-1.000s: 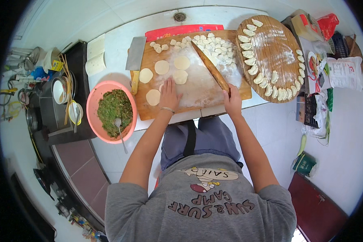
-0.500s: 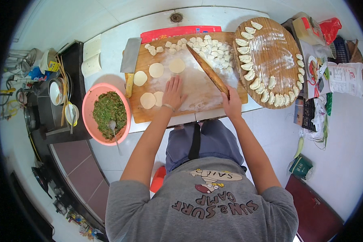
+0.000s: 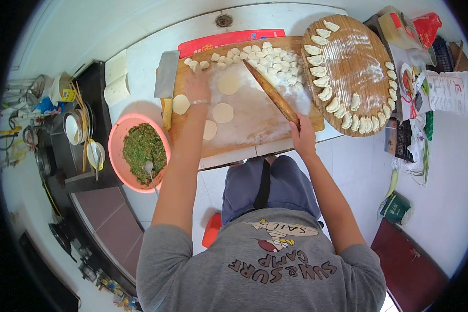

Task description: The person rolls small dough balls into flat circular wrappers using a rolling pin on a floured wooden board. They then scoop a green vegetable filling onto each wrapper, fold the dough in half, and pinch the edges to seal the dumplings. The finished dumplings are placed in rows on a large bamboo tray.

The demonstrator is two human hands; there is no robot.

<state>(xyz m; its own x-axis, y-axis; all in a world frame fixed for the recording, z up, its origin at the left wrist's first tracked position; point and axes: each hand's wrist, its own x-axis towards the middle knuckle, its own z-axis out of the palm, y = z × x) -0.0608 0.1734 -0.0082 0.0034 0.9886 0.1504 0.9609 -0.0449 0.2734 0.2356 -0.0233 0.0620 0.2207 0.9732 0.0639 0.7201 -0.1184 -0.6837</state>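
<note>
My right hand is closed around the near end of a wooden rolling pin, which slants over the floured cutting board. At the board's far left, my left hand reaches toward small dough pieces; its fingers are smeared by motion. Flat round dough wrappers lie to its right: one far wrapper, a middle one and a nearer one partly behind my forearm. Another wrapper is left of my wrist. Floured dough lumps are heaped at the far right.
A cleaver lies along the board's left edge. Near it stands a pink basin of green filling with a spoon. At right, a round wooden board carries folded dumplings along its rim. Bowls and chopsticks sit far left.
My left hand has left the middle of the board and moved far left to the dough pieces, uncovering a wrapper. The rolling pin stays in my right hand, nearly in place.
</note>
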